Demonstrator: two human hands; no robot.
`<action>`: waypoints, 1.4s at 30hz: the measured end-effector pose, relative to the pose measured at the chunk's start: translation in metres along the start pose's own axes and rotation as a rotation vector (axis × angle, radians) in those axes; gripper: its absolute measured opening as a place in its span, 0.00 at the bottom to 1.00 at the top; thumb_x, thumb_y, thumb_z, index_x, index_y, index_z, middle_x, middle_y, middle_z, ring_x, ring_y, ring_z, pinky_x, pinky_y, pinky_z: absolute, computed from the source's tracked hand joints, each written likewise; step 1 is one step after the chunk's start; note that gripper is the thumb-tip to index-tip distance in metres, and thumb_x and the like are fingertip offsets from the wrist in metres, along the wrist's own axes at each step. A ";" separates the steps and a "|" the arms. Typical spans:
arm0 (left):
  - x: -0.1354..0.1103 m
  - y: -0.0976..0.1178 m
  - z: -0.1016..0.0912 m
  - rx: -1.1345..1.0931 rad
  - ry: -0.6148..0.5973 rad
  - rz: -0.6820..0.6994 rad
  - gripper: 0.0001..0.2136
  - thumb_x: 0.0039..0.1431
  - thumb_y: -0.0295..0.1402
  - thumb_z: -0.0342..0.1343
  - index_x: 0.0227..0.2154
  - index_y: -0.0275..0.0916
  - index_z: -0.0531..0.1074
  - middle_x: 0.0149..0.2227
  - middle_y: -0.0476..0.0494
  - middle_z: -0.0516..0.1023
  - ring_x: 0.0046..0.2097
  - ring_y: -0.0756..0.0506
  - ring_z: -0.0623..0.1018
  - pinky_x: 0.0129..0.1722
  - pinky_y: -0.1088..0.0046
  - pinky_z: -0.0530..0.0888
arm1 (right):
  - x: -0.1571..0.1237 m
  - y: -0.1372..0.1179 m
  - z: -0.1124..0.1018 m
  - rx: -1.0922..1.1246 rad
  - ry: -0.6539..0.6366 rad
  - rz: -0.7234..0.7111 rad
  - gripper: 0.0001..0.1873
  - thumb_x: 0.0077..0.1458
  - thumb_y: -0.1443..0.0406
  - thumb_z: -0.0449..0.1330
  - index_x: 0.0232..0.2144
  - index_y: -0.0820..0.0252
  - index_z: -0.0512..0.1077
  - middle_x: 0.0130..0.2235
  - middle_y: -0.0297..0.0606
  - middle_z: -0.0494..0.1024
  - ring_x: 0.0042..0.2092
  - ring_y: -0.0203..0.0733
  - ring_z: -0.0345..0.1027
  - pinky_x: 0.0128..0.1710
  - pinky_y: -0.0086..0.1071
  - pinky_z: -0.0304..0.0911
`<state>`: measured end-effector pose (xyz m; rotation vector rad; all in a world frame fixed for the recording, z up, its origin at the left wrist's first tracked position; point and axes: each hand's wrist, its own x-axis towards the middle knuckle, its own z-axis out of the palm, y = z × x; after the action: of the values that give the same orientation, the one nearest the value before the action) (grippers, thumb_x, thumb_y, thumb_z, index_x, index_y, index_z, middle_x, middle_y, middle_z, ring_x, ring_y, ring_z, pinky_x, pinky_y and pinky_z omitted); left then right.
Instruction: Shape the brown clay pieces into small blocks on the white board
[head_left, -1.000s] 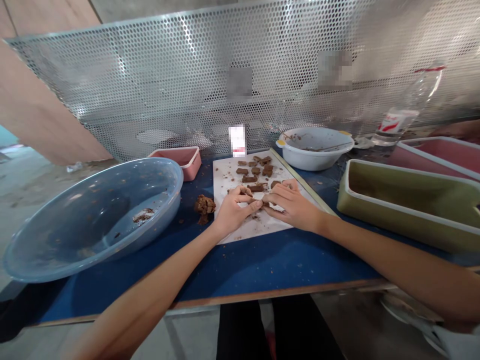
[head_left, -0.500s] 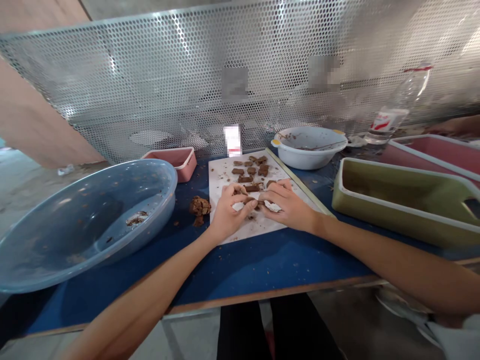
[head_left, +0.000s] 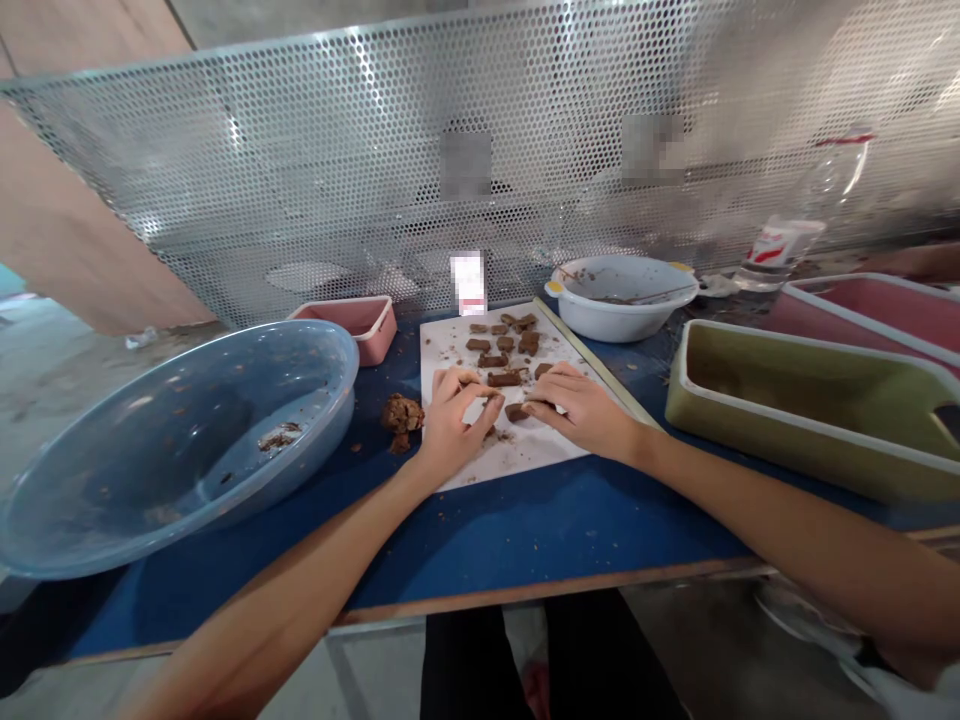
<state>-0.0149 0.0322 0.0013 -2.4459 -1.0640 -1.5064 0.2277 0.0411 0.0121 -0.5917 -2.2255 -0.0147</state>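
On a white sheet (head_left: 469, 475) lie several small brown clay-like blocks (head_left: 504, 380), most of them towards its far half. My right hand (head_left: 581, 408) pinches another brown clay-like piece (head_left: 515, 411) at its left end, low over the sheet. To the left of that piece, my left hand (head_left: 454, 420) is curled, thumb and forefinger tips together; whether anything sits between them is too small to make out. Crumbs are scattered under both hands. Beside the sheet's left edge rests a rough brown lump (head_left: 402, 413).
A large blue basin (head_left: 315, 480) stands left, with a small pink bin (head_left: 381, 335) behind it. Beyond the sheet is a white bowl (head_left: 626, 315); a thin strip (head_left: 600, 365) borders the sheet. Right are a green bin (head_left: 787, 430), pink bin (head_left: 885, 300) and bottle (head_left: 780, 240).
My hands have moved apart slightly. The brown piece that was mostly covered between my fingers now shows at my right fingertips, and my left fingers are away from it.
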 end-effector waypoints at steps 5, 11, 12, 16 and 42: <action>0.001 -0.002 -0.001 0.009 0.037 -0.012 0.05 0.72 0.33 0.62 0.39 0.40 0.80 0.41 0.42 0.76 0.46 0.41 0.75 0.48 0.60 0.73 | 0.001 0.000 -0.002 0.030 0.004 0.069 0.09 0.76 0.57 0.57 0.45 0.54 0.74 0.41 0.37 0.82 0.42 0.44 0.75 0.48 0.40 0.68; 0.000 -0.005 0.000 0.033 0.032 -0.080 0.06 0.72 0.34 0.61 0.37 0.41 0.79 0.40 0.42 0.76 0.46 0.40 0.76 0.49 0.59 0.74 | 0.000 0.001 -0.002 -0.007 -0.031 0.043 0.16 0.78 0.59 0.53 0.35 0.55 0.71 0.32 0.36 0.78 0.35 0.42 0.70 0.41 0.38 0.67; 0.000 -0.006 0.000 0.034 0.029 -0.091 0.07 0.72 0.35 0.61 0.37 0.41 0.79 0.40 0.42 0.76 0.46 0.40 0.76 0.50 0.59 0.74 | 0.000 0.002 -0.001 -0.009 -0.028 0.036 0.17 0.78 0.59 0.52 0.34 0.55 0.71 0.31 0.35 0.78 0.35 0.42 0.70 0.40 0.37 0.67; 0.000 -0.007 0.000 0.031 0.013 -0.134 0.08 0.72 0.36 0.60 0.36 0.41 0.79 0.40 0.42 0.76 0.46 0.41 0.76 0.50 0.59 0.75 | 0.000 0.002 0.001 0.033 0.026 0.038 0.12 0.77 0.58 0.56 0.42 0.55 0.76 0.38 0.37 0.84 0.40 0.43 0.76 0.44 0.37 0.71; 0.000 -0.007 0.000 0.006 0.035 -0.127 0.08 0.72 0.33 0.61 0.35 0.40 0.77 0.39 0.43 0.75 0.44 0.42 0.75 0.49 0.60 0.74 | -0.001 0.006 -0.001 0.070 0.063 0.122 0.11 0.76 0.60 0.56 0.44 0.55 0.77 0.41 0.38 0.86 0.42 0.42 0.81 0.45 0.35 0.75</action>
<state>-0.0193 0.0376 -0.0004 -2.3799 -1.2370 -1.5716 0.2321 0.0460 0.0109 -0.6782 -2.1165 0.1053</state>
